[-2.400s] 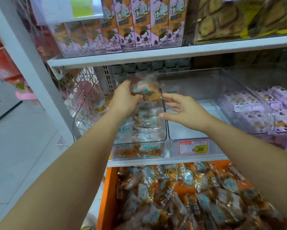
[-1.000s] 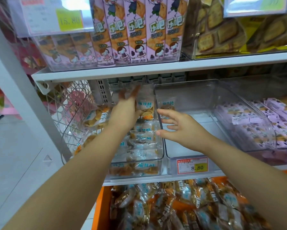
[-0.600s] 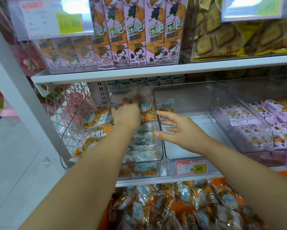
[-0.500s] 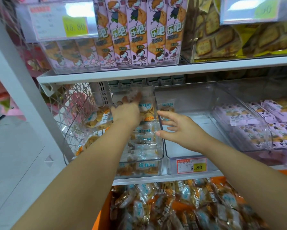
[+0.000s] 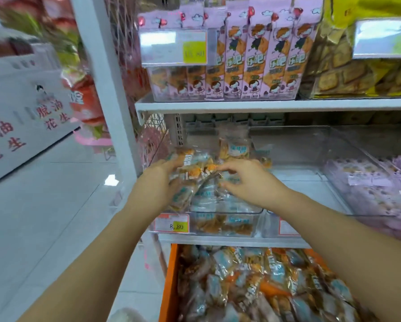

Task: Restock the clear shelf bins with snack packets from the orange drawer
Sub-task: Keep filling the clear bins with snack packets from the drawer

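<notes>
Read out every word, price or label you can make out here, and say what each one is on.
"8,80": yellow price tag on the clear bin.
"乐吧": pink boxes, upper shelf.
"脆油 花生": white box, left.
Upper price tags and packet labels: too blurred to read.

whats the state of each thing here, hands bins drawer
left hand, grips a bunch of snack packets over the left bin
right hand, fingers bent onto the same bunch, grip unclear
left bin, stacked with packets nearly to its rim
middle bin, bare floor showing
right bin, holds purple packets
orange drawer, pulled open, heaped with packets
</notes>
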